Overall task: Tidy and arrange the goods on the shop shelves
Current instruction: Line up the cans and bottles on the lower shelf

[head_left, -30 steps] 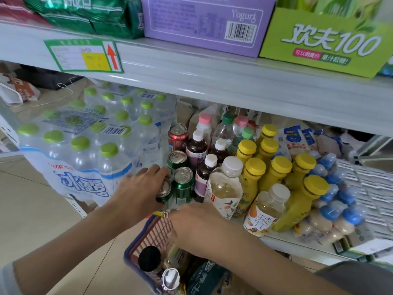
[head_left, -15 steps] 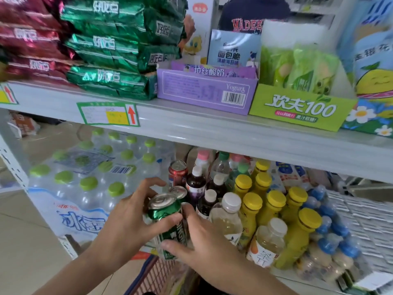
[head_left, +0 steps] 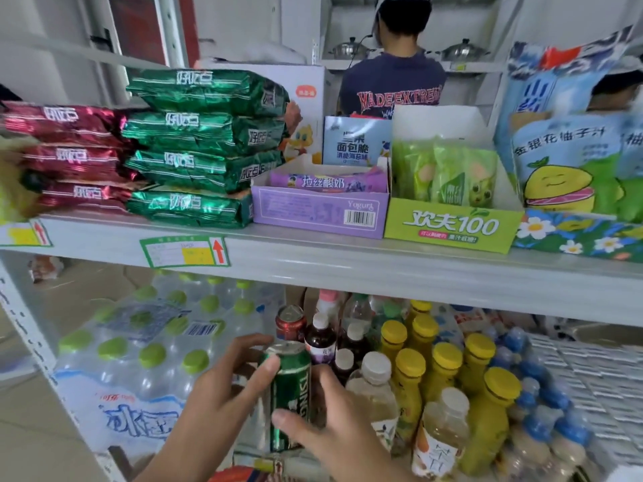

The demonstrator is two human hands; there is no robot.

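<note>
The left grip is curled round the green can. Its thumb lies on the front of the can near the top, and its fingers reach round the back. The right grip holds the same can lower down, with its thumb pressed on the front and its fingers up along the can's right side. The can is upright, at the front of the lower shelf. I cannot tell if its bottom sits on the shelf.

Just behind the can is a red can. Beside that are dark bottles with white caps. To the right are pale drink bottles, then yellow bottles with yellow caps, then small bottles with blue caps. To the left is a big pack of water bottles with green caps.

On the upper shelf are stacked green bags, red bags, a purple box and a green box. A price tag with a red arrow is stuck on the shelf's front edge. Far behind, a person in a dark shirt faces away.
</note>
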